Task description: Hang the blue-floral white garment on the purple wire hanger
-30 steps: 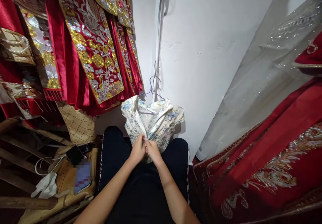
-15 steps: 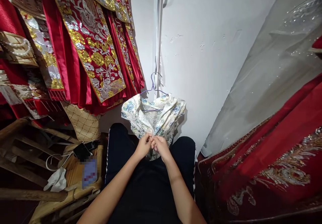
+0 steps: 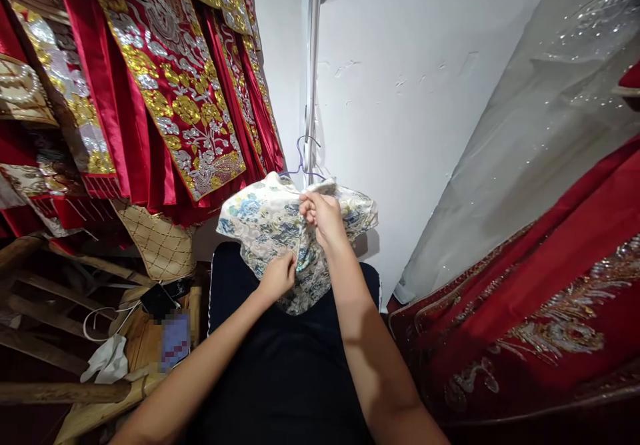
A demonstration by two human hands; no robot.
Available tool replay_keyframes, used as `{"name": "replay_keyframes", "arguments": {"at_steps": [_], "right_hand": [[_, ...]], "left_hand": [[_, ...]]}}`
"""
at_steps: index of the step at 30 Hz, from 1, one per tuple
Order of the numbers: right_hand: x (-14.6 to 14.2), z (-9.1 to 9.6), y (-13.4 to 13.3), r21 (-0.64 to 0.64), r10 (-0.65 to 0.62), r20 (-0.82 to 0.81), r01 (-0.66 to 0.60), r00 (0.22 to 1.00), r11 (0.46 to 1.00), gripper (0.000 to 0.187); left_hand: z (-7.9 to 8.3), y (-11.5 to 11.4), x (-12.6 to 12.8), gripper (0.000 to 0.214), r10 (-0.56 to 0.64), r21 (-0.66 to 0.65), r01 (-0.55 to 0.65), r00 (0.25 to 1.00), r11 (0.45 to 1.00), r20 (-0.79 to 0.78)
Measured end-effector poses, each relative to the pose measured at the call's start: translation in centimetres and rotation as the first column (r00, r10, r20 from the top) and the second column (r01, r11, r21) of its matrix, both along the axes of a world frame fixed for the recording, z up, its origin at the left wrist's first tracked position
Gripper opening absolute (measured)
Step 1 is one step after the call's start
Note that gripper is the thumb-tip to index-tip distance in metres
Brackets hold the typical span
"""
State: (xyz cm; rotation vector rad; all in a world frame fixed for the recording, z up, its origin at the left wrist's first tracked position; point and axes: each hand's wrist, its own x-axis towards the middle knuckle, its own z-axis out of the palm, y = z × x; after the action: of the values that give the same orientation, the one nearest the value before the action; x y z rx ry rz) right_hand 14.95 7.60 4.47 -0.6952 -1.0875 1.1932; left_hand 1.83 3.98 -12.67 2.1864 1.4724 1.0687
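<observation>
A white blouse with blue and yellow flowers [image 3: 260, 215] hangs on a thin purple hanger [image 3: 301, 158], its lower part over my lap. My left hand [image 3: 280, 275] is closed on the front of the blouse, low down near the middle line. Higher up, my right hand [image 3: 323, 215] pinches the top of the front opening, just under the hanger. Between the two hands the front edges run together in one line. Whether a zip pull sits between my right fingers is too small to tell.
Red robes with gold and silver embroidery [image 3: 187, 108] hang at left. Below them stands a bamboo chair [image 3: 135, 345] with a phone, cable and tissue on it. A sparkling white veil-like cloth [image 3: 480, 165] and a red embroidered garment [image 3: 550, 298] are at right.
My right hand has moved up from the lower front to the neckline, and the V-shaped opening has closed. My left hand has separated from it and stays low. The blouse lies more spread out.
</observation>
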Motion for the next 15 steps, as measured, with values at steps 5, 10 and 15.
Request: {"name": "replay_keyframes", "arguments": {"at_steps": [5,10,15], "right_hand": [[-0.5,1.6,-1.2,0.05,-0.032,-0.038,0.033,0.999,0.998,0.017],[0.5,0.2,-1.8,0.107,0.016,0.039,-0.02,0.999,0.994,0.019],[0.4,-0.6,-2.5,0.066,-0.006,0.059,0.002,0.998,0.998,0.018]], "left_hand": [[0.4,-0.5,-0.5,0.016,-0.13,-0.082,0.128,0.991,0.988,-0.015],[6.7,-0.3,-1.3,0.008,-0.2,-0.07,0.209,0.974,0.975,0.11],[15.9,0.5,-0.5,0.037,-0.141,0.351,0.092,0.983,0.932,0.118]]}}
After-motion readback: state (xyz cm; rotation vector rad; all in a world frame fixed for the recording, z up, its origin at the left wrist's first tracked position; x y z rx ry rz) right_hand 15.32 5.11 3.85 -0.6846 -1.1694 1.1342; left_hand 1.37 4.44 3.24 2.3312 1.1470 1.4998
